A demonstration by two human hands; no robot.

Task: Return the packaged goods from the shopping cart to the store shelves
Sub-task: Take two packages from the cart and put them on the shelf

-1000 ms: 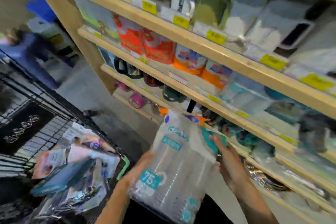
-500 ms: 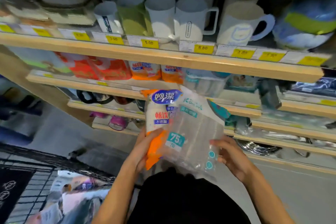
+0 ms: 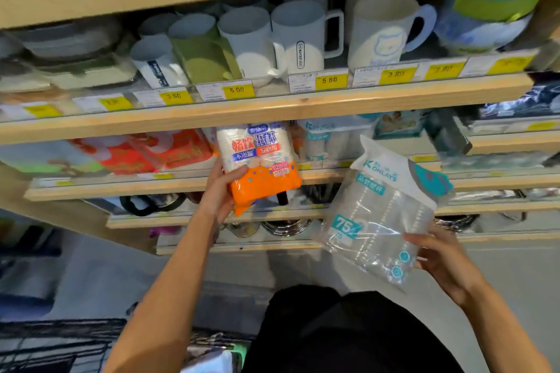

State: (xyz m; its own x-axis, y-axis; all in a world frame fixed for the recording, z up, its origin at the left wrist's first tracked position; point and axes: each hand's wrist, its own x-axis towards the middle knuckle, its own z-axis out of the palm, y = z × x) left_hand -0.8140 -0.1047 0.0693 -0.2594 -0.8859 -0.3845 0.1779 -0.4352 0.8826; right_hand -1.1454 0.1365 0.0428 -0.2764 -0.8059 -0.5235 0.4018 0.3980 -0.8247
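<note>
The orange-and-white pack of paper cups [image 3: 260, 166] is upright in the left hand [image 3: 219, 194], its long axis close to vertical and leaning slightly, its printed face toward the camera. That grip is closed round the pack's lower left edge, thumb across the orange band and the fingers hidden behind it. The pack's top reaches in front of the lip of the cup shelf [image 3: 181, 183], where red-and-orange packs [image 3: 142, 153] lie to the left and pale blue-and-white packs [image 3: 330, 139] stand to the right; the gap between them lies directly behind the pack, so the move looks like a short push forward and slightly up, away from the palm. The left hand is plainly the nearer one to that slot. The right hand [image 3: 445, 263] is lower and well to the right, gripping the bottom corner of a clear bag of plastic cups [image 3: 385, 212], which tilts with its teal-topped end up toward the shelf and its long axis slanting from lower right to upper left. The two packs are apart, not touching. How deep the gap runs is hidden by the pack. A corner of the shopping cart [image 3: 60, 342] shows at the lower left, behind the left forearm.
</note>
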